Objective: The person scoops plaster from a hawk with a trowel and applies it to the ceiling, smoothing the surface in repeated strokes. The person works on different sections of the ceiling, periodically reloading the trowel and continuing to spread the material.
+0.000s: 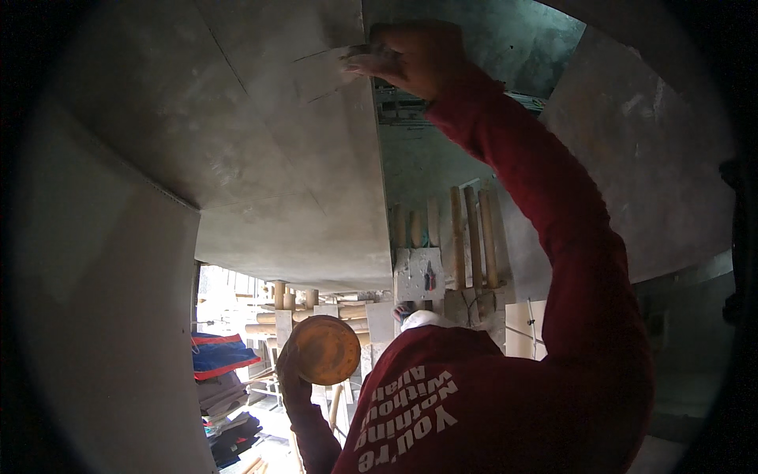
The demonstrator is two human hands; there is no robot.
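Nearest to me, a dark red shirt [521, 403] with white lettering is filling the lower right, its right sleeve stretching upward. The right hand [422, 57] is hovering at the edge of a broad grey panel [292, 166], its fingers bunching close together; I can't tell whether they're gripping anything. Lower down, the left hand [289, 371] is holding a round orange-brown container [325, 351] by its side. Beyond, wooden poles [474, 237] are standing, and a blue, red-edged cloth [217, 355] is lying at left
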